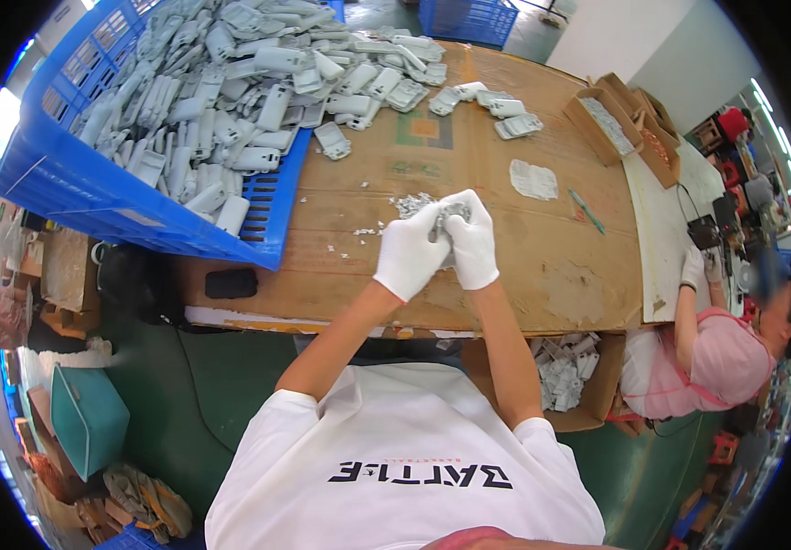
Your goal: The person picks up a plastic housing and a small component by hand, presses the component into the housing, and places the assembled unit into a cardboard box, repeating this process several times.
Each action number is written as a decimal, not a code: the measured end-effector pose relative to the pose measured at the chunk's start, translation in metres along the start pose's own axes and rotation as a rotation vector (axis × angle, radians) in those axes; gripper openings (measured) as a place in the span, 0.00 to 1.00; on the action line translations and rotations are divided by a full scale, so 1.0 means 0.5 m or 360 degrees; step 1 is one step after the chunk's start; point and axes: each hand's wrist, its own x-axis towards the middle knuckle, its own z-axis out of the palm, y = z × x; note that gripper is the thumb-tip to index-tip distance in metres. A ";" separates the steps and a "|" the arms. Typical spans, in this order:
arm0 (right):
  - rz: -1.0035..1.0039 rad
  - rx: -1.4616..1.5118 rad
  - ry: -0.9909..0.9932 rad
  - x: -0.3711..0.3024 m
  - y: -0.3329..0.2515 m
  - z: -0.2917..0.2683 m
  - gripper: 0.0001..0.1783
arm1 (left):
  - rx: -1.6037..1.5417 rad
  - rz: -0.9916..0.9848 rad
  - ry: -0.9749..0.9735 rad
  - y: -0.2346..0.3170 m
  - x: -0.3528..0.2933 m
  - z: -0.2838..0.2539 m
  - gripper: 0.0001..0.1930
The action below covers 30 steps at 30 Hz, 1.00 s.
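A green floor runs beneath a large worktable covered in worn brown cardboard, its surface scuffed, stained and peeling in places. On the left of the table stands a big blue crate, heaped with pale grey plastic parts that spill from it over the far side of the cardboard, a few lying apart toward the right.

Near the middle, both hands wear white gloves and meet over the cardboard. The left hand and the right hand are curled in against each other, fingers bent and closed around a small grey piece – it sits between them, mostly covered, so I cannot tell which fingertips pinch it. Just beyond the left hand lies a little heap of pale scraps, with more crumbs scattered to its left.

To the right lies a slim green tool, and past it, small cardboard boxes stand at the table's far right. A black pouch rests by the near left edge. Below the near right edge sits an open carton of pale pieces – and beside it a co-worker in pink, gloved too, sits at a white surface
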 end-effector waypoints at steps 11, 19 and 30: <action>-0.1240 -0.2003 0.0050 -0.087 -0.008 -0.098 0.20 | -0.0123 -0.0146 -0.0462 -0.005 0.075 0.037 0.21; -0.0801 -0.2312 0.0484 0.042 -0.041 -0.400 0.13 | 0.0693 0.0135 0.0100 -0.153 0.176 -0.061 0.22; -0.0304 -0.2981 0.0910 0.133 -0.057 -0.632 0.14 | 0.1752 0.0129 0.0227 -0.346 0.224 -0.149 0.06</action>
